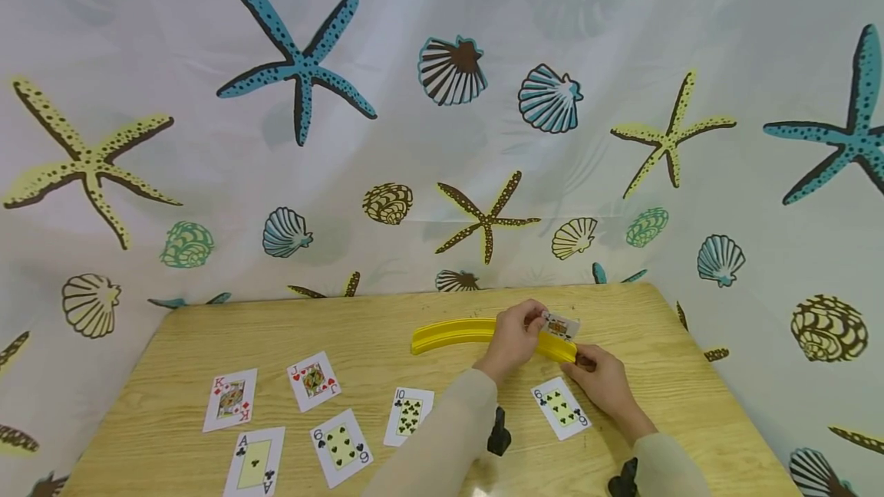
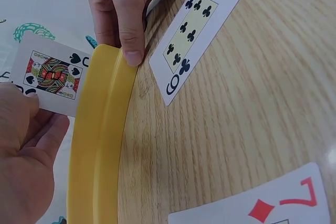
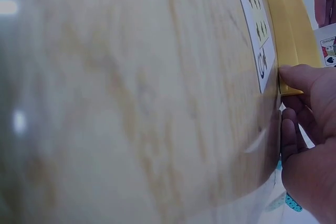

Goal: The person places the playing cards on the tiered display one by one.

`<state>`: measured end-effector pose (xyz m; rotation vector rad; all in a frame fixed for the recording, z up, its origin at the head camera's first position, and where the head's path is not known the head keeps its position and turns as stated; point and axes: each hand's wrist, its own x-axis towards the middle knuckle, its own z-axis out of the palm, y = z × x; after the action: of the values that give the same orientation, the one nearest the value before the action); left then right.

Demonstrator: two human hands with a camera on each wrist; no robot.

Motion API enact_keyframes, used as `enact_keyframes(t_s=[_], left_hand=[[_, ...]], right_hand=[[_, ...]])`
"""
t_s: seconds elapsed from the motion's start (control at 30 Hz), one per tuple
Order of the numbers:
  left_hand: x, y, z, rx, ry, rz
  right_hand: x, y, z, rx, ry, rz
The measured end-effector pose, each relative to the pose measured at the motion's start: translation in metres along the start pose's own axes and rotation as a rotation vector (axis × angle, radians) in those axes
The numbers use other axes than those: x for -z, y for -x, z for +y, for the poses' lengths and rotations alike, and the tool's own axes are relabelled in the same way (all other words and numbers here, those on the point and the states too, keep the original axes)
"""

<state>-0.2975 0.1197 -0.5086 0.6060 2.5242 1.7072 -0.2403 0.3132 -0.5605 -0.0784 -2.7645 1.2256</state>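
Note:
A curved yellow card holder (image 1: 452, 331) lies toward the back of the wooden table. Between its thumb and fingers, my left hand (image 1: 514, 336) pinches a face card of spades (image 2: 52, 74), held upright at the holder near its right end. The holder's slot shows no other card. My right hand (image 1: 604, 378) grips that right end, thumb on the near side in the left wrist view. Just in front of the holder, a six of clubs (image 1: 561, 408) lies face up. A seven of diamonds (image 2: 262, 205) shows in the left wrist view; my left arm hides it in the head view.
Face up at left and centre lie a king of diamonds (image 1: 230, 399), ace of clubs (image 1: 254, 462), jack of hearts (image 1: 313, 380), six of spades (image 1: 341, 447) and ten of clubs (image 1: 409, 416). A shell-patterned curtain (image 1: 414, 152) hangs behind the table's back edge.

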Motion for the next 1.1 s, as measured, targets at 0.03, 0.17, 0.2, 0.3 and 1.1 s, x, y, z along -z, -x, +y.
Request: enact_keyframes(t_s=[0.03, 0.17, 0.2, 0.3, 1.1], left_hand=[[0.000, 0.000, 0.000, 0.001, -0.005, -0.003], [0.002, 0.000, 0.001, 0.011, -0.024, -0.018], [0.003, 0.000, 0.001, 0.017, -0.028, -0.021], [0.003, 0.000, 0.001, 0.029, -0.031, -0.028], [0.075, 0.018, -0.012, -0.123, -0.206, -0.023]], right_hand=[[0.000, 0.000, 0.000, 0.001, 0.001, 0.000], [0.000, 0.001, -0.001, 0.006, 0.003, 0.000], [0.000, 0.001, -0.001, 0.007, 0.003, 0.000], [-0.001, 0.002, -0.002, 0.010, 0.004, 0.000], [-0.001, 0.004, -0.002, 0.022, 0.035, -0.008]])
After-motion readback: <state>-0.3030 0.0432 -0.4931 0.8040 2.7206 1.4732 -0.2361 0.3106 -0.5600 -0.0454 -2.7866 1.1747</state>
